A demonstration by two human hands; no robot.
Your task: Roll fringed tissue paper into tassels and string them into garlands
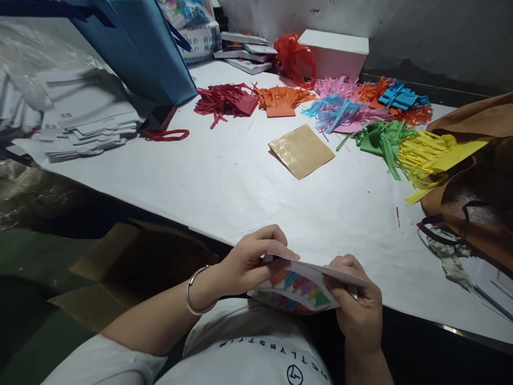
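Note:
At the table's near edge, close to my body, a white card sleeve (298, 299) with a multicoloured print is held between both hands. My left hand (256, 259) pinches its left top edge, thumb below and fingers over it. On the right side, my right hand (355, 291) grips the top edge between thumb and curled fingers. Part of the sleeve is hidden by the fingers, and whether anything is inside I cannot tell. Beyond the hands, a folded gold-brown paper piece (302, 152) lies flat on the white table (224, 182).
Fringed tissue bundles lie along the back: dark red (228, 101), orange (282, 99), pink and blue (336, 109), green (382, 139), yellow (427, 155). Stacked white cards (88, 107) and a blue bag (140, 48) stand left. A brown bag (481, 182) is right; an open cardboard box (132, 272) sits below.

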